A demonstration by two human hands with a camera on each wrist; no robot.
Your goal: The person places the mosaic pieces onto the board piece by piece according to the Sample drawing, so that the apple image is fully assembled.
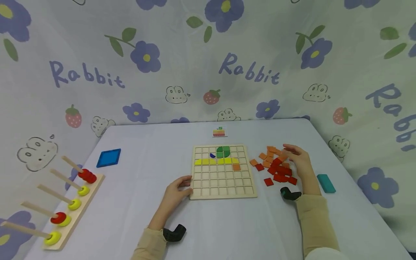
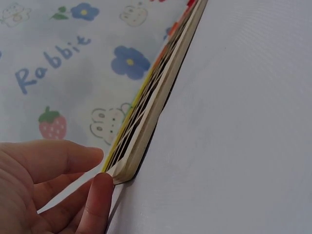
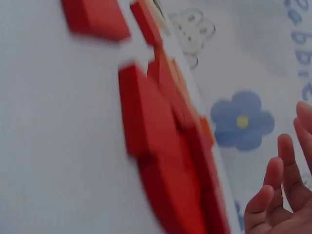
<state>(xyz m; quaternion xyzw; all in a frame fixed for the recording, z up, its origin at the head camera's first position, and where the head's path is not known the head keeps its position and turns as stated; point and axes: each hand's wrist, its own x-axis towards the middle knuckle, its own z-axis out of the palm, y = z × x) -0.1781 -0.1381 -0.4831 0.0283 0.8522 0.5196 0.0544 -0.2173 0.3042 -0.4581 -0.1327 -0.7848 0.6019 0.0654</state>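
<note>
A square wooden grid board (image 1: 221,182) lies at the middle of the table. It carries a row of yellow pieces (image 1: 214,161), a rounded green shape (image 1: 223,151), a small dark blue half-round piece (image 1: 212,155) and one orange square (image 1: 236,167). My left hand (image 1: 177,189) rests at the board's left edge, its fingertips touching the corner in the left wrist view. Over the far right side of a loose pile of red tiles (image 1: 282,174) and orange tiles (image 1: 271,153) is my right hand (image 1: 299,160), fingers spread loosely. In the right wrist view its fingers (image 3: 274,173) hold nothing.
A small picture card (image 1: 220,131) lies behind the board. To the left stand a blue tray (image 1: 108,157) and a wooden peg stand (image 1: 76,216) with red and yellow rings. A teal block (image 1: 326,183) lies right of the right wrist. Patterned cloth hangs behind the table.
</note>
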